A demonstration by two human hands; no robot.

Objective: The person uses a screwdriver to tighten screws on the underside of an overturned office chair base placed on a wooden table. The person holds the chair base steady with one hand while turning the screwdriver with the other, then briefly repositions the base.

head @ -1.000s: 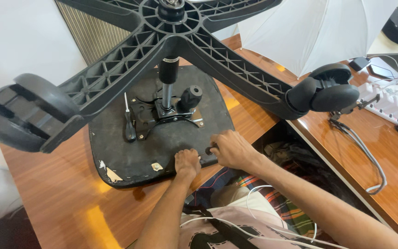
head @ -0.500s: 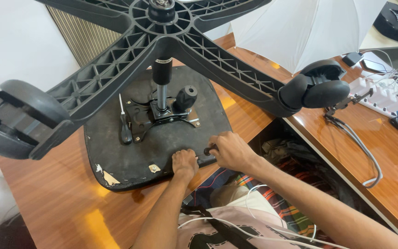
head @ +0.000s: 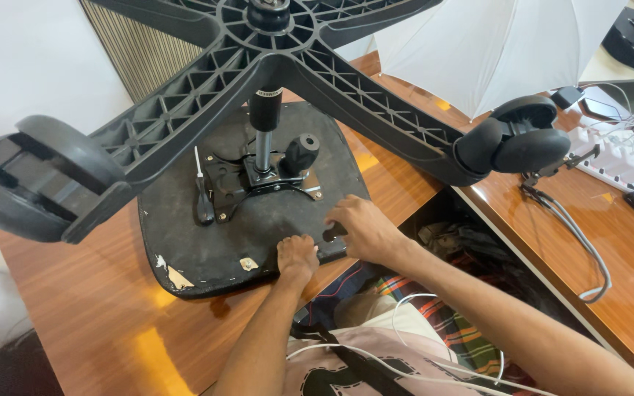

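Upturned office chair seat [head: 258,227] lies flat on wooden table [head: 75,323], star base overhead. Left hand [head: 296,257] curled, pressing seat's near edge; right hand [head: 361,229] beside it, fingers loosely bent on underside. Best keep both palms flat, steadying seat.

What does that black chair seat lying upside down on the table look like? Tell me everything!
The upturned chair seat is a flat, rounded black board with a scuffed, fabric-like underside and small torn patches near its front edge. It lies on the wooden table. A metal mounting plate sits at its middle, holding the gas column that carries the black five-star wheeled base above. A screwdriver rests on it. The left hand and right hand press its near edge.
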